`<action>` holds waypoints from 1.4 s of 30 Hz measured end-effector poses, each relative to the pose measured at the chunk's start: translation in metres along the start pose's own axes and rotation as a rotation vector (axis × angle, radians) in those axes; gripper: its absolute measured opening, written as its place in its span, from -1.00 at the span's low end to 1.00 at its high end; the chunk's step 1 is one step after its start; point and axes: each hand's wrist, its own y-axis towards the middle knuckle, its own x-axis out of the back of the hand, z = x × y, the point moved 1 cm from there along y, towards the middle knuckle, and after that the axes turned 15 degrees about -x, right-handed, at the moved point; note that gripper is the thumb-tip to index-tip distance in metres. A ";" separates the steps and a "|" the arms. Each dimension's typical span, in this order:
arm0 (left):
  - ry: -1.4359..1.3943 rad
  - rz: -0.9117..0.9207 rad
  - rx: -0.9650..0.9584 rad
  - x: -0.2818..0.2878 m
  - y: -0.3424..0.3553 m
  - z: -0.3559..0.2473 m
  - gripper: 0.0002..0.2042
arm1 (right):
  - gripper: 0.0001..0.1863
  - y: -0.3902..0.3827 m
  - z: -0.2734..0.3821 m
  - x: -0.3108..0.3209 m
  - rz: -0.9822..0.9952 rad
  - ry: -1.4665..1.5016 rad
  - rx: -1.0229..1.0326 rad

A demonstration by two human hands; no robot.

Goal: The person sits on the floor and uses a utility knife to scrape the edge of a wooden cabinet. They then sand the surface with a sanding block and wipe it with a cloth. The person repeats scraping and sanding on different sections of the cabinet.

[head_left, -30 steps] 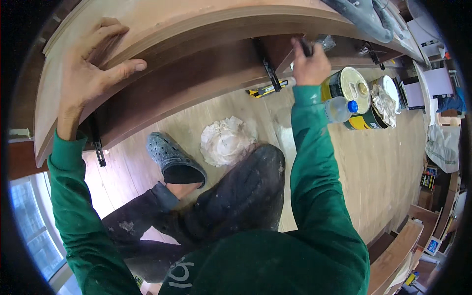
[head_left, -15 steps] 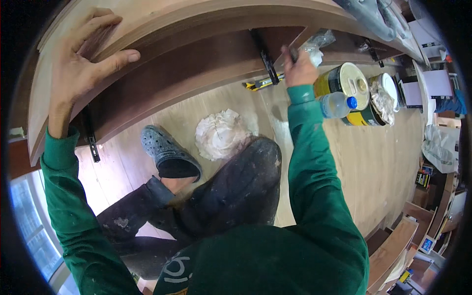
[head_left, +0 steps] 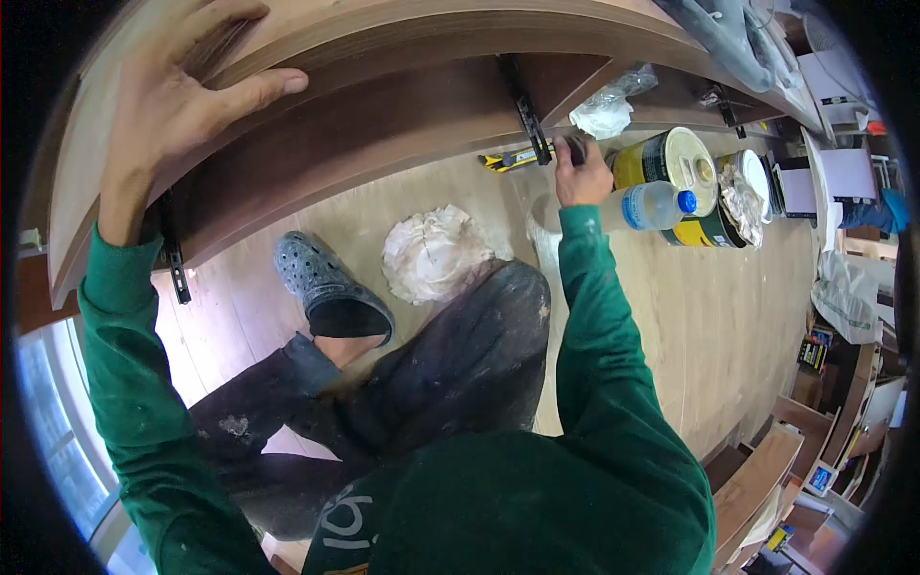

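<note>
My left hand (head_left: 177,101) grips the curved edge of a wooden board (head_left: 402,36) at the upper left, thumb stretched along its front and fingers bent over its top. My right hand (head_left: 585,177) is closed around a small dark object (head_left: 575,150), mostly hidden by the fingers. It is near the lower end of a black metal drawer runner (head_left: 523,110) and a yellow-and-black utility knife (head_left: 513,160). Another black runner (head_left: 172,251) hangs below my left wrist. The brown panel (head_left: 335,144) runs beneath the board.
A water bottle (head_left: 654,206) with a blue cap and paint cans (head_left: 661,163) stand right of my right hand. A crumpled whitish round bundle (head_left: 436,254) lies on the floor before my knee. Clear plastic wrapping (head_left: 613,96) sits under the board; wooden pieces (head_left: 762,479) are at lower right.
My right hand has come down and back from beneath the board, still with the dark object. My left hand has shifted slightly right and up in view, still on the board.
</note>
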 end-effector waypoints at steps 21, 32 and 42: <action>0.001 -0.114 -0.051 -0.003 0.003 0.003 -0.48 | -0.58 0.047 0.060 0.010 -0.025 0.141 -0.119; -0.055 -0.088 0.004 0.004 0.009 -0.009 -0.50 | -0.62 -0.035 0.056 0.037 0.389 0.678 -0.349; 0.005 -0.055 -0.062 0.004 0.014 -0.004 -0.51 | -0.38 0.024 0.107 0.029 0.958 2.587 -0.805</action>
